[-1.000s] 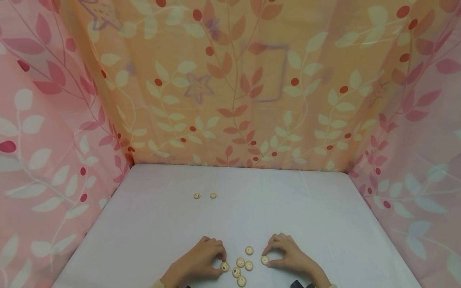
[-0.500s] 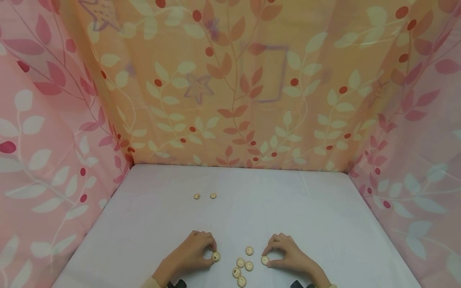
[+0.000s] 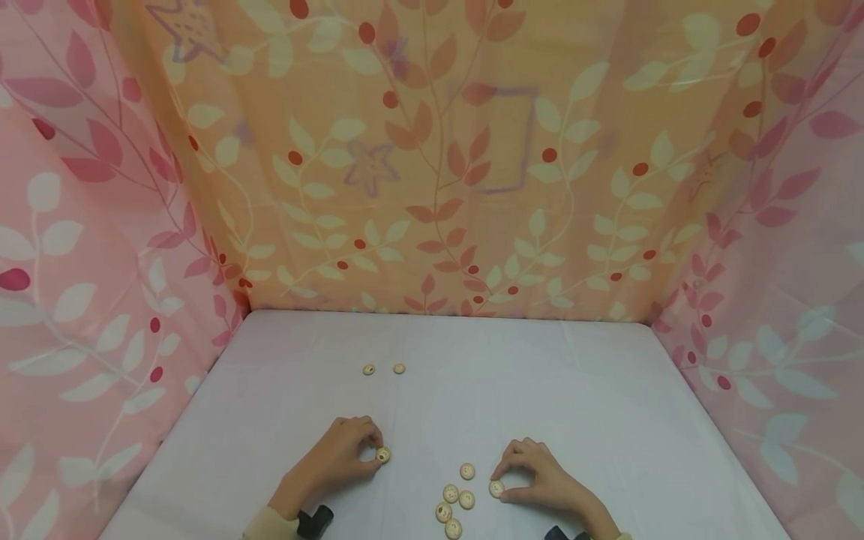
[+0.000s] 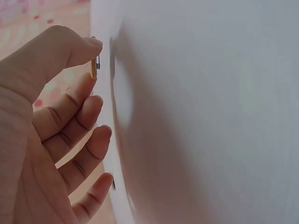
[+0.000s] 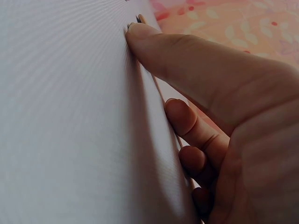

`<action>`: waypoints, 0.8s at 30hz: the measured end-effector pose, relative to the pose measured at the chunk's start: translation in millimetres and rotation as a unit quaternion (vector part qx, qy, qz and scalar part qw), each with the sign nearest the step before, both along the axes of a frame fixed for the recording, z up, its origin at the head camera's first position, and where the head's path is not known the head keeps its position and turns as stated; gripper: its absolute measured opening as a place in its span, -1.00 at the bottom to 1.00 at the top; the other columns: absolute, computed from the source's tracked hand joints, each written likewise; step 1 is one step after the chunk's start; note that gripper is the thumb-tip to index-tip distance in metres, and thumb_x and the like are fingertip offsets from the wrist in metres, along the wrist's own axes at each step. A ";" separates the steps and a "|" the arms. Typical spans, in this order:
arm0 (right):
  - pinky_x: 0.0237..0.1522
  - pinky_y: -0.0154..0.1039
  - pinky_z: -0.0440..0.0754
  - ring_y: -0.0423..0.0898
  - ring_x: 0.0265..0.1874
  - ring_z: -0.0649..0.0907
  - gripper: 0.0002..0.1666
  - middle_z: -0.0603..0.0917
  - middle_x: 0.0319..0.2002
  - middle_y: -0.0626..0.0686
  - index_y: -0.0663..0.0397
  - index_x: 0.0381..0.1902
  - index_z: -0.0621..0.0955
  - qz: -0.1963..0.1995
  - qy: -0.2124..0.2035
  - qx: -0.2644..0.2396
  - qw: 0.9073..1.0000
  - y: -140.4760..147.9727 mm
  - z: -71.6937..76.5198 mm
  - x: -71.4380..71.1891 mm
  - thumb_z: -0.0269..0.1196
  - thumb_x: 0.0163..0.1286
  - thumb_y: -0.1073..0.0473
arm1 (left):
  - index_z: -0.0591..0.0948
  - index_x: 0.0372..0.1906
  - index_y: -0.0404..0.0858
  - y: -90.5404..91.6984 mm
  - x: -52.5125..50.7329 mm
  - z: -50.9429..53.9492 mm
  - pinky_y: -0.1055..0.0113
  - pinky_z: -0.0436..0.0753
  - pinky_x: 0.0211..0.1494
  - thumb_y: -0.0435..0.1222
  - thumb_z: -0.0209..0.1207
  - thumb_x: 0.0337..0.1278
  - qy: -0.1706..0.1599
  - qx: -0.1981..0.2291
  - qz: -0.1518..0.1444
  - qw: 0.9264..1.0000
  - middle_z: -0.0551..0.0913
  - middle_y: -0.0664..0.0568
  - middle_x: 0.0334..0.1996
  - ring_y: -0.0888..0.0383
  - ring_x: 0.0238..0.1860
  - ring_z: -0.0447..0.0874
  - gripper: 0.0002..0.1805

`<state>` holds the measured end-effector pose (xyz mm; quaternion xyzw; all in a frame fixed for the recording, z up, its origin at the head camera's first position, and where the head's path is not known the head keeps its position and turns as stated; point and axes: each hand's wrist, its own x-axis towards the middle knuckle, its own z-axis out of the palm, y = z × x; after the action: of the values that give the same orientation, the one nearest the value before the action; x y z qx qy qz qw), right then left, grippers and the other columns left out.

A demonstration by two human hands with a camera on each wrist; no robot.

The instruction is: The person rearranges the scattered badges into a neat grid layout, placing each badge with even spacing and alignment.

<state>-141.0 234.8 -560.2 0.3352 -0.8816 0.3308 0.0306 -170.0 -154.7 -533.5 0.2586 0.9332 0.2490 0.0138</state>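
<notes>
Left of a five-disc cluster point(image 3: 451, 493), the left hand point(image 3: 346, 450) pinches a pale round disc point(image 3: 383, 455) whose dark marking is too small to read, while right of the cluster the right hand point(image 3: 536, 472) pinches a similar disc point(image 3: 496, 489), and two far discs point(image 3: 399, 368) lie beyond the cluster.

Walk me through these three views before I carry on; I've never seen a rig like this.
There's no machine here, just a person's bare left hand and right hand. The wide picture comes from a camera on the head, looking forward and down. The two close ones come from wrist cameras, each watching its own hand.

On the white table lie two round discs farther back and five loose discs between the hands. The left hand pinches one held disc, with what looks like a metal clasp on its back. The right hand pinches another disc.
</notes>
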 end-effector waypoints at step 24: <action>-0.24 -0.32 0.22 -0.38 -0.29 0.37 -0.72 0.51 -0.29 -0.36 -0.49 -0.28 0.61 0.003 0.000 0.001 1.000 0.8 -0.4 -0.5 0.38 -0.01 -0.18 | 0.55 -0.37 0.10 -41.8 -37.6 3.8 0.27 0.38 -0.16 -0.04 0.34 -0.11 0.034 0.019 0.077 0.996 0.49 0.33 -0.46 0.32 -0.38 0.40 -0.79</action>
<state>-141.6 235.5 -560.6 0.3376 -0.8811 0.3301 0.0292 -207.7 -196.5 -529.7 0.1943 0.9454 0.2583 -0.0426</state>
